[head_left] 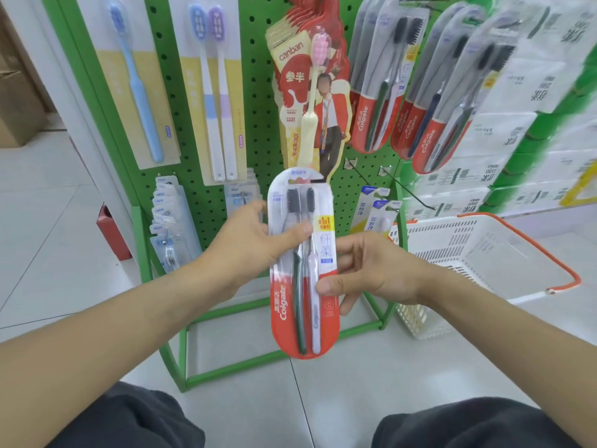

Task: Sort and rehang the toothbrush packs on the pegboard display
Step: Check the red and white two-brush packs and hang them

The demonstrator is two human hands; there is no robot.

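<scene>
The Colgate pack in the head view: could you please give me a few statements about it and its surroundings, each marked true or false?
1. Both hands hold the Colgate pack, the left hand near its upper half and the right hand at its right edge. True.
2. The held pack contains a single blue toothbrush. False: it holds two brushes, one dark green and one pale.
3. Two bare hooks stick out of the pegboard to the right of the held pack. True.
4. The white basket is full of toothbrush packs. False: no packs are visible in it.
5. Similar Colgate packs hang at the upper right. True.
</scene>
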